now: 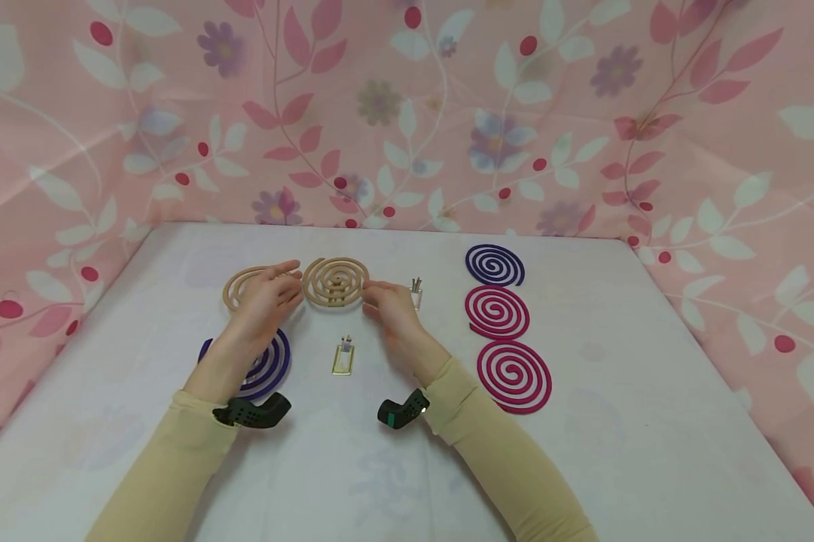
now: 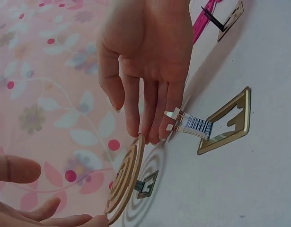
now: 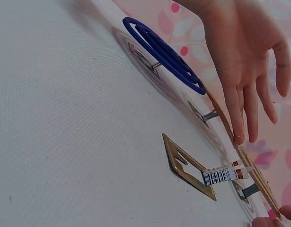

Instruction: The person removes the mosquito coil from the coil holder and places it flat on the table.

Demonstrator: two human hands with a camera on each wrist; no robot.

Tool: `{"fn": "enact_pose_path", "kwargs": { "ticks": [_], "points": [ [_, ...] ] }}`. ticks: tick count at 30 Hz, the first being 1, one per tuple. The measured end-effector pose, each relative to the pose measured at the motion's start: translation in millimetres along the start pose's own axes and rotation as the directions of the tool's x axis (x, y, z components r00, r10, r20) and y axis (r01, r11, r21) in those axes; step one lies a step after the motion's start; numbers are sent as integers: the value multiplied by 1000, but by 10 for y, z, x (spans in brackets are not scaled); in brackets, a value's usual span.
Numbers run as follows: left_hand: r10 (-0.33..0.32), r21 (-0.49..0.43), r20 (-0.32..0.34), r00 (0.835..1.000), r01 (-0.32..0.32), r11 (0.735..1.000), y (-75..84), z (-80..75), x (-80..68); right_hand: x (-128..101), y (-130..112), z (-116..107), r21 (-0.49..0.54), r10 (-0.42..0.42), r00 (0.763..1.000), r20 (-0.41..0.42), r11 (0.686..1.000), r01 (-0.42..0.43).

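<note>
A tan mosquito coil (image 1: 336,281) sits raised on a small metal stand (image 2: 149,184). My left hand (image 1: 260,309) reaches to its left edge, fingers stretched out and fingertips right at the rim. From the other side my right hand (image 1: 394,322) has its fingertips at the right rim, fingers nearly straight and thumb apart in the left wrist view. A second tan coil (image 1: 227,292) lies partly hidden behind my left hand, and a dark blue coil (image 1: 285,357) is raised on a stand under that wrist. Nearer me stands a bare brass-coloured stand (image 1: 346,345) with a barcode label.
Another bare stand (image 1: 416,286) is just beyond my right hand. To the right, a dark blue coil (image 1: 493,264) and two pink coils, one in the middle (image 1: 495,311) and one nearest me (image 1: 513,369), form a column on the white table (image 1: 637,421). Flowered cloth (image 1: 407,113) hangs behind.
</note>
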State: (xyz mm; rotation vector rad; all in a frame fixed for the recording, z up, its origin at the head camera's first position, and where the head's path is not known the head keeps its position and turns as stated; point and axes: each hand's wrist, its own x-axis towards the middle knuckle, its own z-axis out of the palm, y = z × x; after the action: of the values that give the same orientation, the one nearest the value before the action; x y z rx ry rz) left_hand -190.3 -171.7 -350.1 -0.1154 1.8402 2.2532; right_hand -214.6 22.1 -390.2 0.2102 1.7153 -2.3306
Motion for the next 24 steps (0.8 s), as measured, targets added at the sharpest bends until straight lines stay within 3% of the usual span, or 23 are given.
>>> {"fn": "enact_pose_path", "kwargs": {
  "ticks": [24],
  "points": [
    [-9, -2, -1, 1000, 9, 1000, -7, 43, -8, 38, 25, -30, 41, 33, 999, -3, 999, -33]
  ]
}}
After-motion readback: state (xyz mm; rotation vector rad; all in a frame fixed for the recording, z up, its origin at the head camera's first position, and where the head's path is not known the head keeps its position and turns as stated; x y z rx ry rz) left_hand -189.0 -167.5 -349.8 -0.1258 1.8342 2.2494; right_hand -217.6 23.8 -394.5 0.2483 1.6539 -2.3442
